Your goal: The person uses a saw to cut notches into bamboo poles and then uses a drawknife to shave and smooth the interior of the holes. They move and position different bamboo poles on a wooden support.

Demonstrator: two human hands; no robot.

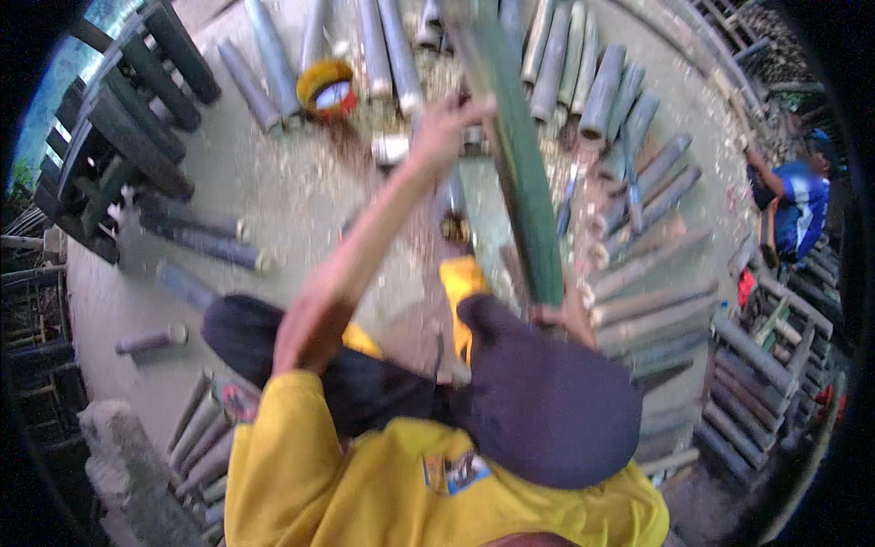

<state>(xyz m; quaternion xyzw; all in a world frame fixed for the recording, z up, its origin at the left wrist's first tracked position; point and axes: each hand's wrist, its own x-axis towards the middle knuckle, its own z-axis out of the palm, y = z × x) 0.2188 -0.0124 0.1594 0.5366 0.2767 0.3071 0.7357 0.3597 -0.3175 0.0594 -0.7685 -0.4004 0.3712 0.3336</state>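
Bamboo pole (pixel 519 173) over sawdust-strewn concrete floor (pixel 273 191)

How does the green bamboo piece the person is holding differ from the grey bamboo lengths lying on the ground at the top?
The green bamboo piece is deep green and held up off the ground by the left hand and right hand. The grey bamboo lengths are pale grey and lie flat, side by side and untouched. The green piece looks blurred, while the grey lengths look sharper. Both are long and straight.
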